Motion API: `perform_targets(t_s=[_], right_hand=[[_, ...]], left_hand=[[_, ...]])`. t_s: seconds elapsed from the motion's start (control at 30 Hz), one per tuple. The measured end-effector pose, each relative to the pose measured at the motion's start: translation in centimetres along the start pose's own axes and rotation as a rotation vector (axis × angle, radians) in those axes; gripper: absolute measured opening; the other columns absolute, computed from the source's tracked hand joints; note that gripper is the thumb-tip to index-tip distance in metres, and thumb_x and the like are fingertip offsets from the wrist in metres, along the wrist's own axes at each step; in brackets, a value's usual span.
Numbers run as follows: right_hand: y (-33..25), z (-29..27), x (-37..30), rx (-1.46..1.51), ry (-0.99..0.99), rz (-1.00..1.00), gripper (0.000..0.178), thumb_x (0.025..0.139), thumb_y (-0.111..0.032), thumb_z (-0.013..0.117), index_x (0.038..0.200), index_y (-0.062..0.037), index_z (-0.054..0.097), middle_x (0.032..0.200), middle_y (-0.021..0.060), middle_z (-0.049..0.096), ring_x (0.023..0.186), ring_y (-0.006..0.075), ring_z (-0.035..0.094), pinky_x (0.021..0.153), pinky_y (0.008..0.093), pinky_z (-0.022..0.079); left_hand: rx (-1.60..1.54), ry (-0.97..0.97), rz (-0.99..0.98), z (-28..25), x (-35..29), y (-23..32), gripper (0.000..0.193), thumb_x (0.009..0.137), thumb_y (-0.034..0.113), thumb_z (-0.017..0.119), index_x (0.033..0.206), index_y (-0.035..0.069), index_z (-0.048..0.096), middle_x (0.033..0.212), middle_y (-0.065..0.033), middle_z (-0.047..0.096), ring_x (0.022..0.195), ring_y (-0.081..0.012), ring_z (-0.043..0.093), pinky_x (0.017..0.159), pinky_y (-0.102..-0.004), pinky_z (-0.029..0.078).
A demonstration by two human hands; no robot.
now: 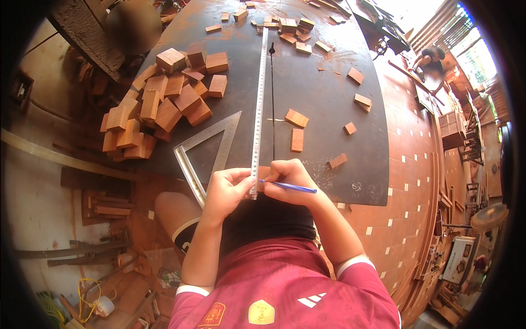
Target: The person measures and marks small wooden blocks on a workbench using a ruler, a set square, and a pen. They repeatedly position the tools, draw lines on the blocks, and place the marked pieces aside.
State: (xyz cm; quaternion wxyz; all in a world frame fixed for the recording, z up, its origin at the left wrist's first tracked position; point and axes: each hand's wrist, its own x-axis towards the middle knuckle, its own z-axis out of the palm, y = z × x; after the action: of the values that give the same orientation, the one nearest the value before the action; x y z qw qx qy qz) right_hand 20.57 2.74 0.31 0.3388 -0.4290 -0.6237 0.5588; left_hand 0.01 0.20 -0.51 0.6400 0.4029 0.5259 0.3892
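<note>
A white tape measure (259, 109) runs lengthwise down the dark tabletop, its near end at the table's front edge. My left hand (231, 185) pinches that near end between thumb and fingers. Just right of it, my right hand (290, 180) grips a blue pen (290, 187), with the tip close to the tape's edge. Partly hidden behind the hands lies a reddish wooden piece (265, 171) under the tape. To the left of the tape rests a metal triangle square (226, 140), its near end beside my left wrist.
A heap of wooden blocks (170, 98) covers the table's left side. Loose blocks (297, 140) lie right of the tape, with several more at the far end. Chalk-like marks show on the dark table (350, 159). Another person (430, 60) is at the far right, beyond the tiled floor (405, 164).
</note>
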Motion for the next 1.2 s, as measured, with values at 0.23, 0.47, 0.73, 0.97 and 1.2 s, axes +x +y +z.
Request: perform_targets(t_s=[0.23,0.47,0.73,0.97,1.2], right_hand=[[0.05,-0.04,0.09,-0.014,-0.012,0.017,0.023,0.077,-0.007,0.078,0.068,-0.0004,0.058,0.061,0.0046,0.062,0.064,0.0037,0.055,0.053,0.0275,0.046],[-0.13,-0.1,0.18,-0.065,-0.015,-0.001,0.024,0.077,-0.007,0.078,0.067,-0.0005,0.056,0.058,0.0049,0.058,0.062,0.0044,0.053,0.053,0.0284,0.045],[-0.23,-0.06,0.29,-0.073,-0.014,-0.017,0.024,0.076,-0.007,0.077,0.066,-0.0005,0.056,0.058,0.0047,0.058,0.061,0.0048,0.054,0.053,0.0288,0.045],[-0.39,-0.19,0.18,-0.063,-0.019,0.023,0.025,0.076,-0.007,0.078,0.067,-0.0005,0.056,0.059,0.005,0.061,0.062,0.0049,0.056,0.053,0.0285,0.046],[0.09,0.22,-0.07,-0.081,0.075,-0.048,0.022,0.08,-0.008,0.076,0.073,0.0001,0.056,0.064,0.0066,0.065,0.063,0.0042,0.056,0.053,0.0279,0.048]], left_hand=[[-0.002,-0.001,-0.005,-0.01,-0.01,0.23,0.021,0.096,0.002,0.072,0.115,-0.006,0.075,0.091,-0.0087,0.077,0.073,-0.009,0.069,0.064,-0.024,0.057],[-0.013,-0.008,-0.011,-0.15,0.03,-0.04,0.021,0.096,0.002,0.072,0.114,-0.008,0.075,0.093,-0.0112,0.077,0.075,-0.0117,0.072,0.066,-0.0262,0.06],[0.014,0.022,-0.007,0.01,0.08,-0.12,0.021,0.096,0.002,0.072,0.115,-0.006,0.075,0.088,-0.0066,0.076,0.069,-0.0062,0.066,0.061,-0.0211,0.054],[-0.04,0.017,-0.009,0.33,-0.07,0.12,0.02,0.096,0.002,0.073,0.115,-0.004,0.076,0.086,-0.0045,0.076,0.067,-0.0038,0.064,0.06,-0.0191,0.051],[-0.033,0.024,-0.008,0.26,-0.17,0.13,0.02,0.096,0.004,0.073,0.114,-0.004,0.077,0.084,-0.0036,0.075,0.067,-0.0037,0.064,0.06,-0.0195,0.051]])
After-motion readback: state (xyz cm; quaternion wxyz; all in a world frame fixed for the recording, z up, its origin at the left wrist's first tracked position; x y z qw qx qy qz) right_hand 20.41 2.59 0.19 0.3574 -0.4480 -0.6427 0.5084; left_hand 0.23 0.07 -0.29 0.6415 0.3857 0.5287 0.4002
